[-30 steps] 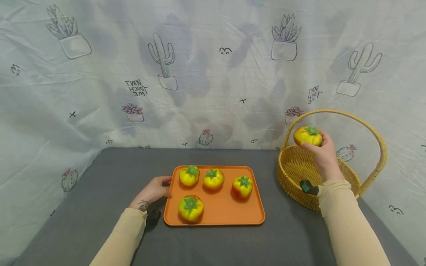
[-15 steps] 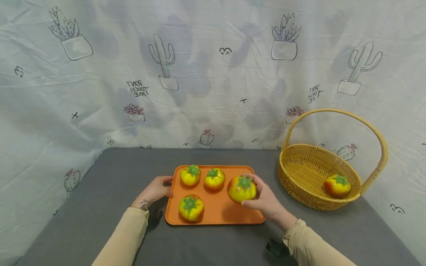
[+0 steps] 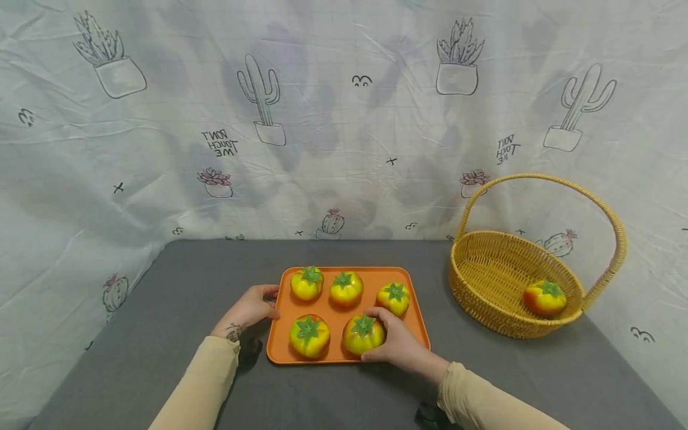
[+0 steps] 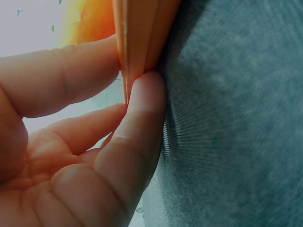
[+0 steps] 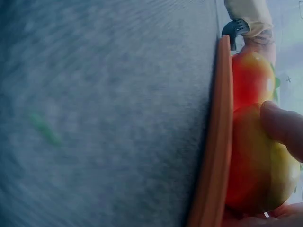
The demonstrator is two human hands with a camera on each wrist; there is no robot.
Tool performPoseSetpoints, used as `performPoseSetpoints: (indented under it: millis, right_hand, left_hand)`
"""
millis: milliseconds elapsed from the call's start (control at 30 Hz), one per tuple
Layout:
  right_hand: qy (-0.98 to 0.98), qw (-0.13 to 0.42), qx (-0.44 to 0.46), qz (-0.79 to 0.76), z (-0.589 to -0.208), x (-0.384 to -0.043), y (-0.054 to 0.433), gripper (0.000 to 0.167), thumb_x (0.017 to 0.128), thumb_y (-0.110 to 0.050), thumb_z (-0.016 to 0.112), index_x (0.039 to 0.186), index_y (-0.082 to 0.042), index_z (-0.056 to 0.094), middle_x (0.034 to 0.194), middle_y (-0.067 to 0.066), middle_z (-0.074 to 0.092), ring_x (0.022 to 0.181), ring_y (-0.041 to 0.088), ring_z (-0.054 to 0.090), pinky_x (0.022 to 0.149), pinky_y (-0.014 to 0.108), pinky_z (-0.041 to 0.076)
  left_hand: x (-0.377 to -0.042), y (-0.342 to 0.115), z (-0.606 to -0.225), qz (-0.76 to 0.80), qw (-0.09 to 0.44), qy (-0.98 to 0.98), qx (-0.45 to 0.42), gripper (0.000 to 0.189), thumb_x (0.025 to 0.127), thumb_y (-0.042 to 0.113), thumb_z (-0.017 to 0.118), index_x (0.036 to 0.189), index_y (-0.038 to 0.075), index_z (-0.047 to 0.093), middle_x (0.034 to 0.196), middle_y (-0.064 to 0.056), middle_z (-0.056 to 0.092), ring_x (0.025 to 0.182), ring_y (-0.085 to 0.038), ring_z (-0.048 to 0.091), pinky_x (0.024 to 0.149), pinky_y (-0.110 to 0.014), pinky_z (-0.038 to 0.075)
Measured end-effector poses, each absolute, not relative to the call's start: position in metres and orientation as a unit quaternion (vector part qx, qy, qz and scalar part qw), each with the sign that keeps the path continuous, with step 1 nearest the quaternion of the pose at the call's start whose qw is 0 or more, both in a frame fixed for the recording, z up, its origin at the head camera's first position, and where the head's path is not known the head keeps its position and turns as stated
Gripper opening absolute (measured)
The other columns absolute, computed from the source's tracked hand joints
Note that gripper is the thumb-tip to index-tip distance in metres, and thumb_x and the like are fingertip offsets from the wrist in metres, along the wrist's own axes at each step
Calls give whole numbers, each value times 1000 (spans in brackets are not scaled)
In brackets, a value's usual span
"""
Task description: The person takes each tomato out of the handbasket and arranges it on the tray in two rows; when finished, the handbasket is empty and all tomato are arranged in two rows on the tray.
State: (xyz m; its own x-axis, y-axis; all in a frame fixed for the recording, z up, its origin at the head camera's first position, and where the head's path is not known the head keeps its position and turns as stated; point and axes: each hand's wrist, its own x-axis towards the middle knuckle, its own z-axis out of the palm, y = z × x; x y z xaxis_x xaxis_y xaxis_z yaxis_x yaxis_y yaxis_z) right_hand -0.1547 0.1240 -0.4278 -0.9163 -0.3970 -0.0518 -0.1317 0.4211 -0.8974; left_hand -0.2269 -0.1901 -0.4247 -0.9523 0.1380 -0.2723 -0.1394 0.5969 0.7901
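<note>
My right hand (image 3: 395, 339) curls its thumb and fingers round a yellow-green tomato (image 3: 361, 336) at the front of an orange tray (image 3: 344, 355). In the right wrist view this tomato (image 5: 251, 161) shows a red underside, low against the tray's wall. My left hand (image 3: 247, 310) pinches the tray's left edge; in the left wrist view the thumb (image 4: 147, 94) presses its outer side. Several other tomatoes lie on the tray: one (image 3: 309, 340) left of the held one, one (image 3: 395, 297) behind my right hand, and two more along the back.
A yellow wicker basket (image 3: 484, 307) with a tall arched handle stands to the right, one red-yellow tomato (image 3: 543, 300) inside. A grey cloth (image 3: 215, 263) covers the table. Behind hangs a pale curtain (image 3: 333, 119) printed with cacti.
My right hand has carried the tomato leftward from above the basket and down to the tray's front. The tomato in the basket has come into view. My left hand stays at the tray's edge.
</note>
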Motion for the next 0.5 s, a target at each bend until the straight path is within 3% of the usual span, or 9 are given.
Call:
performPoseSetpoints:
  millis: [200, 333, 500]
  right_hand:
    - [834, 95, -149, -523, -422, -147, 129, 82, 64, -16, 83, 133, 1, 41, 132, 18, 46, 120, 31, 46, 99, 46, 39]
    - [825, -11, -118, -553, -397, -143, 150, 77, 65, -9, 82, 130, 4, 43, 131, 20, 48, 123, 35, 44, 103, 48, 36]
    - [838, -128, -19, -531, -358, -151, 218, 71, 73, -11, 77, 131, 3, 38, 131, 18, 45, 125, 32, 42, 105, 46, 34]
  left_hand:
    - [-227, -189, -424, 450, 158, 879, 10, 67, 75, -3, 65, 136, -7, 39, 133, -26, 46, 109, -35, 56, 85, -40, 52]
    - [-226, -189, -423, 455, 159, 876, 20, 68, 75, -3, 65, 137, -8, 38, 134, -27, 45, 111, -37, 55, 84, -40, 52]
    - [-225, -191, -423, 460, 160, 873, 29, 69, 74, -3, 65, 137, -8, 37, 136, -28, 43, 111, -38, 55, 83, -39, 53]
